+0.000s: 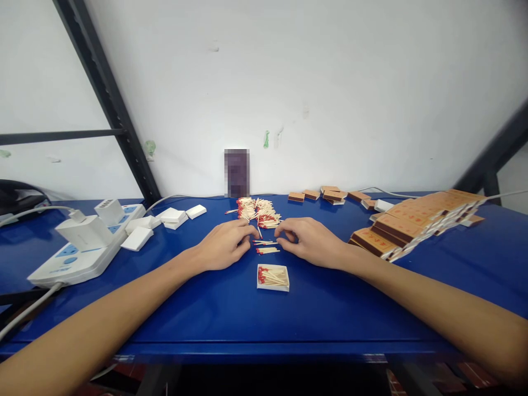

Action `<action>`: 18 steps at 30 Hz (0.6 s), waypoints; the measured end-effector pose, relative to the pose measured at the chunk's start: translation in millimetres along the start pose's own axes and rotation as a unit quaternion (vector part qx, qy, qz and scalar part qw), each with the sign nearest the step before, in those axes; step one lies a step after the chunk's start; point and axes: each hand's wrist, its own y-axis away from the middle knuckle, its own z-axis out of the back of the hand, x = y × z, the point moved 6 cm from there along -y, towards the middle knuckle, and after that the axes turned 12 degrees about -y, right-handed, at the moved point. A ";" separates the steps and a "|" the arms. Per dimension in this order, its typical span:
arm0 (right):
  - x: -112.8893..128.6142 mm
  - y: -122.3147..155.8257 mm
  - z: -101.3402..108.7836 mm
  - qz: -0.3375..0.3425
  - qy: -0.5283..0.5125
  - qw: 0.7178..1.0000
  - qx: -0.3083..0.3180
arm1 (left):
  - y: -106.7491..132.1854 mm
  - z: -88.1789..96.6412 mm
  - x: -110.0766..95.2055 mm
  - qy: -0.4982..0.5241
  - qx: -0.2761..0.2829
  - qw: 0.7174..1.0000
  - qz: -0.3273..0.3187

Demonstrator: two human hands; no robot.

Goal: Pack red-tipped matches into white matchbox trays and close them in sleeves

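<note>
My left hand rests low over the blue table, fingers bent and the thumb apart from the index finger. Opposite it, my right hand curves inward with a gap between thumb and forefinger. Between my fingertips lie a few loose red-tipped matches, near both hands; I see none gripped. Just nearer to me is a small row of matches, heads to the left. A white matchbox tray closer to the front edge holds several matches. Beyond my hands spreads a heap of matches.
White empty-looking trays lie at left beside a power strip with chargers. Orange matchbox covers sit at the back right, and stacked matchboxes stand by my right forearm. A pixelated dark object leans on the wall.
</note>
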 end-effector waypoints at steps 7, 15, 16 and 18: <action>-3.7 1.5 -1.5 -0.012 0.023 0.999 0.035 | 2.9 4.9 -6.5 0.009 -0.013 1.000 -0.027; 12.1 0.1 -0.9 0.023 0.016 0.999 0.046 | 2.9 3.1 -7.4 0.007 0.003 1.000 -0.029; 11.9 -0.4 -2.1 0.024 0.012 0.998 0.050 | 2.7 2.8 -7.6 0.011 0.003 1.000 -0.029; 10.9 -1.3 -4.4 0.023 -0.004 0.998 0.055 | 2.3 2.5 -7.9 0.024 0.004 0.999 -0.027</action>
